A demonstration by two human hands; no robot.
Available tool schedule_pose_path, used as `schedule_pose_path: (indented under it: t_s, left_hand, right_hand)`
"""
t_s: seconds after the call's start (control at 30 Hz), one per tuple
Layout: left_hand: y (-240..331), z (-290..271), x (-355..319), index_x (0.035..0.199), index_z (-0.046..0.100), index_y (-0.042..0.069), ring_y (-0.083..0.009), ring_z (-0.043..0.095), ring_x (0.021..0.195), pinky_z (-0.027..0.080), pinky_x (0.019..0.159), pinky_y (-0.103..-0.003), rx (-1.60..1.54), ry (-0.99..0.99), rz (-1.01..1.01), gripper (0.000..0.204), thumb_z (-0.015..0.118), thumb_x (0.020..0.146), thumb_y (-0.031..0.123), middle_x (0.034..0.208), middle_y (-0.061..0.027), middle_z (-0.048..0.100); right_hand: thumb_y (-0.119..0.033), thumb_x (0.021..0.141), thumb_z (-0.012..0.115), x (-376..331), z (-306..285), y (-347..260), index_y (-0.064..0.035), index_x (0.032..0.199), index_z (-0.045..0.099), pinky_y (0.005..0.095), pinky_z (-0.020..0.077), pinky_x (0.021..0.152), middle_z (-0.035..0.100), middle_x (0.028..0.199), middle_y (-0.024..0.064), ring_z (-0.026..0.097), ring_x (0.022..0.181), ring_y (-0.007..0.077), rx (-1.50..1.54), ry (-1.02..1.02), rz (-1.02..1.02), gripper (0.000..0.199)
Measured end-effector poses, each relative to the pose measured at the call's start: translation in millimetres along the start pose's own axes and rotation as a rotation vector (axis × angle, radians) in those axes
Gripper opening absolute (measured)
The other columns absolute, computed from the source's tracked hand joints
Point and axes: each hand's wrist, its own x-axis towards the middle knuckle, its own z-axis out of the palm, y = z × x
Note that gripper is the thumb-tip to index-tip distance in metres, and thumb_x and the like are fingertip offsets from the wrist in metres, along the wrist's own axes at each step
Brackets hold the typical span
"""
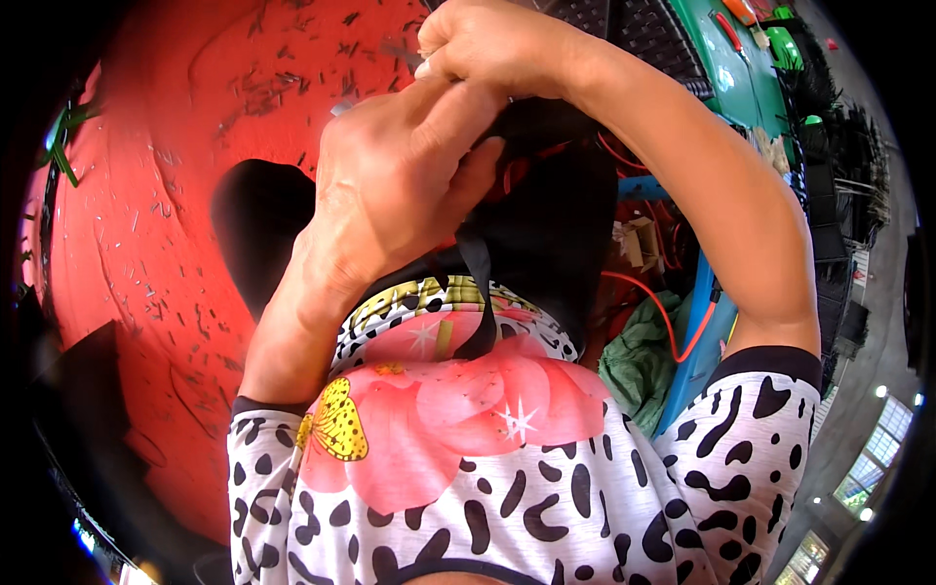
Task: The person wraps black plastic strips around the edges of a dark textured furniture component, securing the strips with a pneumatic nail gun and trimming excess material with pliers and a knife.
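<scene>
My left hand [390,180] is closed, its fingers curled and turned away from view. Against its upper knuckles, my right hand [478,44] is bent inward in a tight pinch, with the forearm arching in from the right. What either hand grips is hidden behind the fingers. Below the left hand a flat black strip [475,263] hangs down over my patterned shirt; whether it is held I cannot tell. Just beyond the hands, at the top, is a black woven plastic-rattan piece [639,34], partly covered by the right forearm.
Dark strip offcuts lie scattered over the red floor [146,263]. At the upper right a green surface [726,58] carries a red-handled tool [728,31]. Right of my lap are an orange-red hose [663,312], a blue bar [694,341] and green cloth [634,361].
</scene>
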Motion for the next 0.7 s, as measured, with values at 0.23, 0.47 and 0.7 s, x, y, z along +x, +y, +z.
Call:
schedule_pose_path:
  t_s: [0.23,0.47,0.7]
  left_hand:
    - [-4,-2,0,0.096,0.067,0.010,-0.0289,0.058,0.058,0.046,0.049,-0.038,-0.028,-0.030,0.043,0.026,0.069,0.071,0.004,0.075,-0.0091,0.057]
    - [-1,-9,0,0.104,0.067,0.004,-0.0233,0.053,0.057,0.042,0.051,-0.033,-0.016,-0.110,0.031,0.037,0.067,0.069,-0.005,0.071,-0.0079,0.052]
    - [-1,-10,0,0.105,0.067,0.004,-0.0207,0.050,0.054,0.040,0.049,-0.032,-0.027,-0.087,0.036,0.041,0.074,0.064,-0.002,0.068,-0.0070,0.048]
  right_hand:
    - [-0.005,0.069,0.071,-5,-21,-6,-0.0006,0.091,0.065,0.0349,0.0495,0.055,0.063,0.066,0.0130,0.062,0.060,0.0212,0.023,-0.061,-0.086,0.023]
    - [0.005,0.077,0.056,-22,-31,7,0.0037,0.129,0.049,0.0280,0.0495,0.054,0.060,0.065,0.0077,0.060,0.059,0.0140,0.383,0.015,-0.212,0.052]
    - [-0.002,0.072,0.055,-20,-37,18,0.0011,0.089,0.066,0.0353,0.0488,0.066,0.063,0.077,0.0202,0.063,0.071,0.0292,-0.094,-0.114,-0.560,0.021]
